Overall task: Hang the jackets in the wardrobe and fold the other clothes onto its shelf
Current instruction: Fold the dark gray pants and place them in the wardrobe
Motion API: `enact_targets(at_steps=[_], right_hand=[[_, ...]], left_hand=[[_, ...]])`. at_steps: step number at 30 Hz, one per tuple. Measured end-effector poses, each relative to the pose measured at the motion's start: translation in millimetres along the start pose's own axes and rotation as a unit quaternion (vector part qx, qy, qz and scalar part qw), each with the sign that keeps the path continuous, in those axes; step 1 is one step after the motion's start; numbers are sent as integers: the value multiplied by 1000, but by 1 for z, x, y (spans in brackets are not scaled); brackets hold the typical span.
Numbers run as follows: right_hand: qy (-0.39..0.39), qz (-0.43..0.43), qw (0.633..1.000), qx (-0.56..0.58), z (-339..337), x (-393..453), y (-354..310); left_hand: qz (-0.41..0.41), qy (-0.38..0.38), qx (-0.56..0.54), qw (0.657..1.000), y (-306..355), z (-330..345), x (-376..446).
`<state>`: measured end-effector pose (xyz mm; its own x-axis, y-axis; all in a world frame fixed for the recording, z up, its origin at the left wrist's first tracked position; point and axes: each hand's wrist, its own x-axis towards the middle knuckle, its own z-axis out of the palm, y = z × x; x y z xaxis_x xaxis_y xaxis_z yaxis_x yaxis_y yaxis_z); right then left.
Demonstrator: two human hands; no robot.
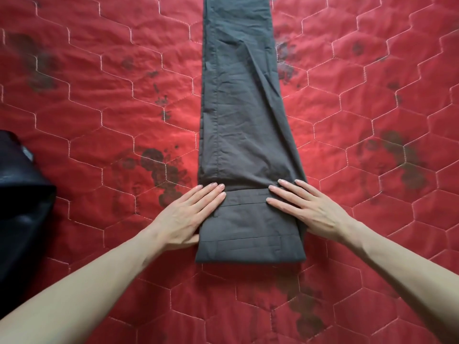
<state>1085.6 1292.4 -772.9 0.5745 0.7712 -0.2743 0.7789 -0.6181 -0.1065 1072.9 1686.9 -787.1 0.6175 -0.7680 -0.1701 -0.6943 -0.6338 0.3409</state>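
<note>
Dark grey trousers [238,115] are lying lengthwise down the middle of a red quilted bedcover [99,100], running from the far edge of the view toward the person. Their near end is sitting folded over onto itself, forming a flat double layer with seams and a pocket line showing on top.

The left hand [191,214] is resting flat on the left edge of that folded part, fingers straight and together, released rather than gripping. The right hand [305,209] is lying the same way on the right edge, fingers straight and spread a little, pressing the fold down and holding nothing.

A black garment [22,202] is lying at the left edge of the view, well apart from the trousers. The bedcover is showing pale hexagon stitching and faded dark flower prints. No container is in view, and no label or writing is readable.
</note>
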Motion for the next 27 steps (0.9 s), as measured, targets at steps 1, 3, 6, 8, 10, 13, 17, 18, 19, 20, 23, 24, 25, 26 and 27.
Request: enact_targets(at_steps=[1, 3, 6, 8, 10, 13, 17, 18, 19, 20, 23, 24, 25, 26, 27], right_hand=[[0, 3, 1000, 21, 0, 1, -2], [11, 15, 997, 71, 0, -2, -6], [12, 35, 987, 155, -4, -10, -15], [24, 59, 968, 242, -10, -18, -26], [48, 118, 932, 340, -15, -27, -41], [94, 275, 830, 477, -12, -36, -69], [202, 423, 750, 466, -16, -23, -84], [226, 432, 735, 472, -19, -18, -83], [233, 433, 726, 481, -21, -12, -82], [233, 432, 724, 484, -21, -6, -78], [213, 460, 728, 462, -11, 11, -64], [204, 474, 728, 451, -8, 16, -60], [198, 486, 731, 437, -5, 19, -55], [192, 493, 735, 425, -2, 21, -52], [189, 497, 737, 418, 1, 22, -49]], left_hand=[[-4, -1, -19, 1000, 1, -2, 0], [-5, -7, -46, 999, 0, -6, 0], [-10, -7, -113, 994, 8, -12, -4], [-5, 10, -171, 985, 16, -16, -9], [-21, 22, -216, 976, 24, -17, -19], [-186, 43, -376, 907, 43, -22, -27], [-346, 74, -489, 798, 50, -24, -15], [-357, 89, -521, 771, 50, -29, -10], [-366, 107, -549, 744, 49, -30, -7], [-379, 120, -575, 715, 48, -33, -2], [-400, 138, -636, 645, 50, -37, 10], [-401, 142, -615, 664, 50, -38, 14], [-396, 146, -586, 692, 50, -37, 17], [-390, 144, -562, 715, 50, -37, 19], [-383, 148, -546, 730, 50, -32, 20]])
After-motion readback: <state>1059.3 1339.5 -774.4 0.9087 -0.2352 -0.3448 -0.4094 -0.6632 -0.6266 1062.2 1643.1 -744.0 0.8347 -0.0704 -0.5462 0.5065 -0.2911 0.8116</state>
